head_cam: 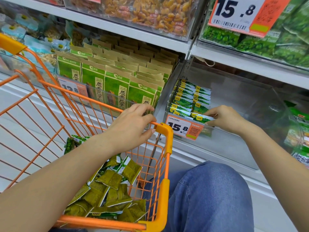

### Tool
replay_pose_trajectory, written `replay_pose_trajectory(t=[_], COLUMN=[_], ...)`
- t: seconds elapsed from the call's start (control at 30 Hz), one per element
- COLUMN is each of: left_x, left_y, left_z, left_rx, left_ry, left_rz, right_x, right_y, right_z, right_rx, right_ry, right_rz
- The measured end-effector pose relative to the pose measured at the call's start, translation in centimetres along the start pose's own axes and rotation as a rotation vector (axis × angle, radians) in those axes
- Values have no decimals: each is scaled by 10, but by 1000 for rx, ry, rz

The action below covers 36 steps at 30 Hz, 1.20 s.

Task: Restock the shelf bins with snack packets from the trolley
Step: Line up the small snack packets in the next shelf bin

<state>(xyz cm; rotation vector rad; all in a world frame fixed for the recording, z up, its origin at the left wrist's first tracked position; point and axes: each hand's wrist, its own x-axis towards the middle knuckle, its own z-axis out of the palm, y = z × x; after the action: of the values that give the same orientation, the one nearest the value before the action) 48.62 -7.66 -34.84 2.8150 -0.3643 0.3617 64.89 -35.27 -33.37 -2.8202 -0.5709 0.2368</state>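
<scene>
- While our left hand (132,124) curls round the orange wire trolley's rim (93,99), our right hand (224,118) pinches small green snack packets (203,118) at the clear plastic shelf bin's front edge (234,139).
- Bin: two rows stacked at its left; open room right of them.
- Trolley: many loose green packets (113,186) left.

The trolley (87,124) stands left of the shelf bin (234,104), close to it. Loose packets (110,193) lie in the trolley. The left hand (133,124) rests on the trolley's rim. Right of the trolley, the right hand (225,118) holds a packet (203,118) at the bin's front, behind the price tag (182,128). Rows of packets (189,97) stand in the bin.
</scene>
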Motion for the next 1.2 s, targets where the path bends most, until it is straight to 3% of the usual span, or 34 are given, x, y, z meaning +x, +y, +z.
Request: replay_pose_trajectory(t=[0.17,0.37,0.53,0.6,0.7,0.77,0.83,1.0,1.1,1.2], left_x=[1,1,4,6,3,-8,-21,-51,-58,-48], left_y=[0,-2,-1,-2,-7,-11,-18,-34,-32,-31], left_z=[0,2,-29,-45,-43,-24,-1,42,51,45], left_rx=[12,5,-120,-227,-3,184,272,353,459,452], left_ry=[-8,-11,299,132,-503,-884,-1100,-1269,-1206,-1090], left_rz=[-9,5,3,-72,-74,-51,-59,-78,10,51], right_x=[4,9,-2,-13,-33,-48,-61,-69,-65,-64], right_y=[2,-12,-19,-29,-60,-87,-113,-137,-132,-128], right_z=[-3,5,6,4,10,19,36,82,88,87], right_rx=[237,-25,-224,-319,-188,-35,73,188,282,289], right_ry=[55,20,102,351,675,668,593,469,336,316], right_rz=[114,118,212,167,-151,-320,-459,-726,-714,-687])
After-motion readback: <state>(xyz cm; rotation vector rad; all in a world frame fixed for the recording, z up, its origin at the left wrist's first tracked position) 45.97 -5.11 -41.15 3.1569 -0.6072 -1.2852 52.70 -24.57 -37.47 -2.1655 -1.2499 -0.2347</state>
